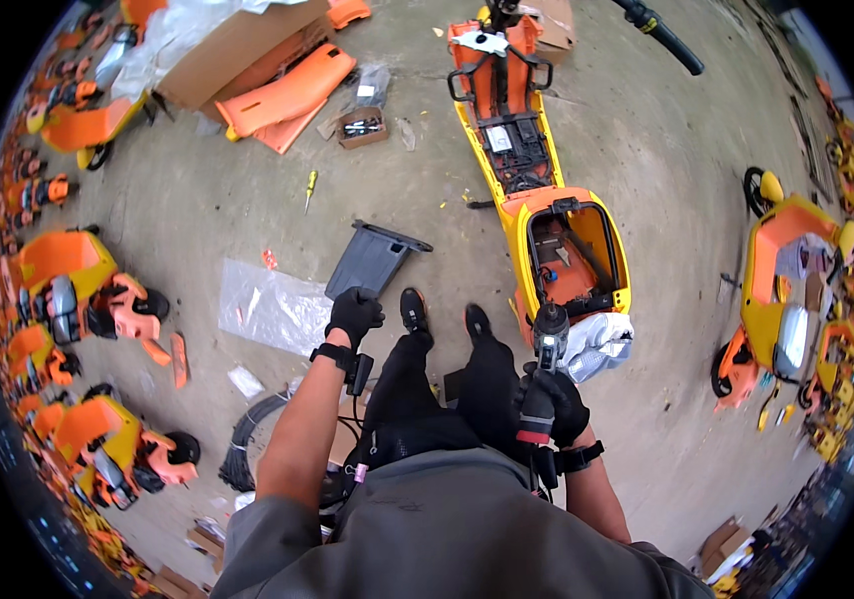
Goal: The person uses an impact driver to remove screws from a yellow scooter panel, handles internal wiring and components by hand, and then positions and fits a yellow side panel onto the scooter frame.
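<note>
- While the right hand [569, 403] wraps its gloved fingers round a power driver [551, 327], the left hand [355, 312] curls into a fist near a grey tub [372, 262]; no object visible in it.
- Yellow-and-orange scooter [545, 200] stands ahead, to the right; driver's nose overlaps its near edge, contact unclear.
- Progress, judged: partway. Some structure stands joined; black inner parts [527, 150] exposed, bay [571, 275] uncovered, tub separate, orange panels [292, 88] loose. Covering-up appears undone.
- Writing: white label [499, 139] among inner parts, light patch on driver; neither legible.

black-grey power tool [551, 327], red-banded base, nose pointing forward
</note>
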`<action>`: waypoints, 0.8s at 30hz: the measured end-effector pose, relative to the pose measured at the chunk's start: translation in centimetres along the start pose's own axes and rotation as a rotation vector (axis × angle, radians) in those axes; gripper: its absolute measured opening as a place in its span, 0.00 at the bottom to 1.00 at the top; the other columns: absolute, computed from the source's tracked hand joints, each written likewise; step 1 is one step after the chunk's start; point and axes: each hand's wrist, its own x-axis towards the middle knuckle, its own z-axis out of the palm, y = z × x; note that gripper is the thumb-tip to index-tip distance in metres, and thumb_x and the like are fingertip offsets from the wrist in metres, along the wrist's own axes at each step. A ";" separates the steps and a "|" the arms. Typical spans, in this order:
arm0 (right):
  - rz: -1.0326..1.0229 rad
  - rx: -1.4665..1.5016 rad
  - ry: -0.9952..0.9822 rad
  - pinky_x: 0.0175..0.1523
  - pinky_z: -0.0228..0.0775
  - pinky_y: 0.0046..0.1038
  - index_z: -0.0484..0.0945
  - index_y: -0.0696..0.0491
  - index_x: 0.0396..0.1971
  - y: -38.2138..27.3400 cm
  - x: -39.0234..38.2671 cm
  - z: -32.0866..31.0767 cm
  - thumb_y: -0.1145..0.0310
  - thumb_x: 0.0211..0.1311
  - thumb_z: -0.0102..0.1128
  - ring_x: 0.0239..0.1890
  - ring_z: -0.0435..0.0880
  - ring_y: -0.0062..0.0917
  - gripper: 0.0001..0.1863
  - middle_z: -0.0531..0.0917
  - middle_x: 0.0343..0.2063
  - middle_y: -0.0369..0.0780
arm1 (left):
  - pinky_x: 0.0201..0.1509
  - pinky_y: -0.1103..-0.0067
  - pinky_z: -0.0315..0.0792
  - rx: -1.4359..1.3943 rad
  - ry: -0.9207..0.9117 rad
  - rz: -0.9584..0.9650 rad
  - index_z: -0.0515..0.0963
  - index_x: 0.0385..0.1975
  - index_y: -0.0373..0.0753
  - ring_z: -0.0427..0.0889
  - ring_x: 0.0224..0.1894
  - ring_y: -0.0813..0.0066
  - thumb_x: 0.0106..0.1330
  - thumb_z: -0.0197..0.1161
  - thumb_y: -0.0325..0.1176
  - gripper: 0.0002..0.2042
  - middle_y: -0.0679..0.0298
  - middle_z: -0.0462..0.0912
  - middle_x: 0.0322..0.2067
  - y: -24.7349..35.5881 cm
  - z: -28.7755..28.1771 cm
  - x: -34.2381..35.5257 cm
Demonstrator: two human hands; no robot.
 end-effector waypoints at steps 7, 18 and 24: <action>-0.117 0.018 0.120 0.43 0.79 0.34 0.71 0.56 0.49 -1.9 0.8 -0.5 0.63 0.65 0.61 0.34 0.83 0.29 0.18 0.79 0.32 0.40 | 0.19 0.70 0.75 0.158 -0.027 -0.110 0.74 0.30 0.38 0.77 0.17 0.66 0.67 0.54 0.31 0.05 0.58 0.77 0.19 6.7 0.0 7.2; -0.278 0.079 0.102 0.42 0.80 0.33 0.75 0.56 0.44 -7.3 5.2 -2.8 0.62 0.68 0.58 0.33 0.83 0.29 0.14 0.80 0.30 0.40 | 0.24 0.71 0.79 0.185 0.082 -0.074 0.75 0.28 0.42 0.80 0.21 0.66 0.65 0.59 0.31 0.03 0.60 0.79 0.22 14.5 -0.1 13.9; -0.247 0.207 0.106 0.38 0.80 0.31 0.74 0.56 0.44 -7.5 7.9 0.0 0.63 0.68 0.58 0.32 0.84 0.29 0.13 0.80 0.30 0.40 | 0.26 0.71 0.82 0.275 0.164 -0.034 0.76 0.33 0.39 0.83 0.22 0.64 0.64 0.59 0.29 0.03 0.57 0.82 0.25 22.1 -2.3 18.2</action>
